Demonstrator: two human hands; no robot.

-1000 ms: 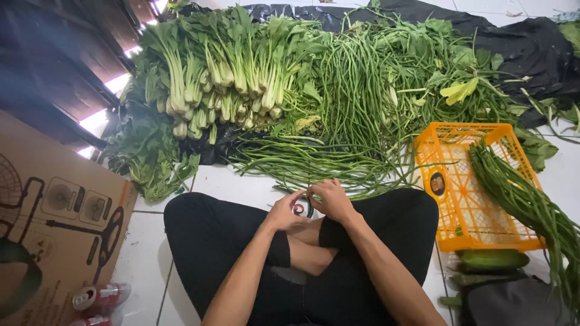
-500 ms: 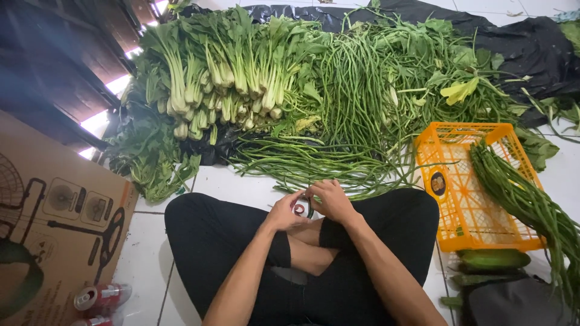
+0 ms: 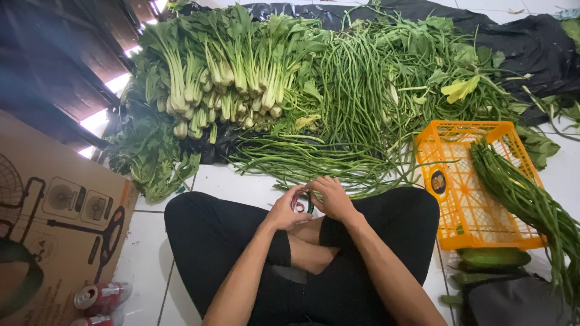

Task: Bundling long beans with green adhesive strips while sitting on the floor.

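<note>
Sitting cross-legged on the floor, my left hand [image 3: 285, 210] and right hand [image 3: 331, 196] are both pinching a small red band [image 3: 298, 201] over my lap, just near the long beans [image 3: 314, 160]. Orange crate [image 3: 450, 208] sits right.

Soft, even light; bright glare left of the leafy greens [image 3: 229, 66]; edges bend, the cardboard box [image 3: 54, 241] looks blurry

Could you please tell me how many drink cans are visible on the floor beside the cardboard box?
2. One red and silver can lies on the tiles at the box's lower right corner; a second can lies just below it, cut off by the frame edge. Others may be hidden.
</note>
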